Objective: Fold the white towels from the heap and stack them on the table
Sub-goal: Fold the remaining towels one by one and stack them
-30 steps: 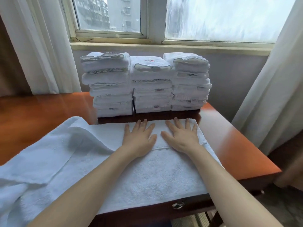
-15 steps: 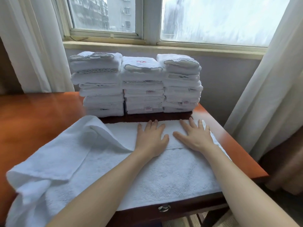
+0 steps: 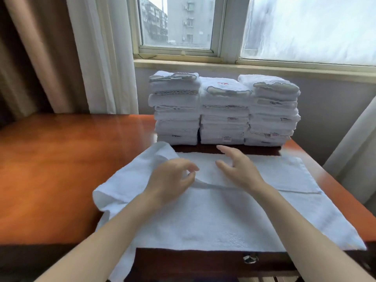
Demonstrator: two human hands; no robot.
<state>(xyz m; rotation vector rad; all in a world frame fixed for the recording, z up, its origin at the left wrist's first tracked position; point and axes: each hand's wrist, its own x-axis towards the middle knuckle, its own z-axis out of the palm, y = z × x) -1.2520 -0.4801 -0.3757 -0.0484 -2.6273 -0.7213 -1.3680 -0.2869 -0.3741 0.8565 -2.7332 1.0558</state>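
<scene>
Head view, looking down on wooden table (image 3: 61,169).

White towel (image 3: 234,220):
- Lies spread flat over near right part of table, near hem at front edge.
- Far portion folded back toward the viewer. Shows folded hem as a line across the cloth, from under the hands out to the right.
- Left end rumpled, raised in a loose fold. Trails down over front edge of table.

Left hand (image 3: 173,178):
- Sits over left part of the fold, fingers curled.
- Thumb and forefinger tips close together at the folded hem.
- Blurred. Pinching the cloth or merely touching it: cannot tell.

Right hand (image 3: 240,169):
- Hovers just beside the left, fingers lifted off the cloth, loosely spread and slightly bent, thumb apart.
- Holds nothing.

Folded towels, three piles in a row at back of table, below window sill (image 3: 244,67):
- Left stack (image 3: 175,102), middle stack (image 3: 223,119), right stack (image 3: 272,115).
- Touching side by side, roughly equal in height.
- Red mark on top towel of middle stack. Small labels on several lower towels, unreadable.

Elsewhere:
- Metal drawer knob (image 3: 250,259) below front edge.
- Brown curtain (image 3: 30,58) and white curtain (image 3: 101,58) at left, second white curtain (image 3: 354,151) at right.
- Window (image 3: 177,23) with buildings outside.
</scene>
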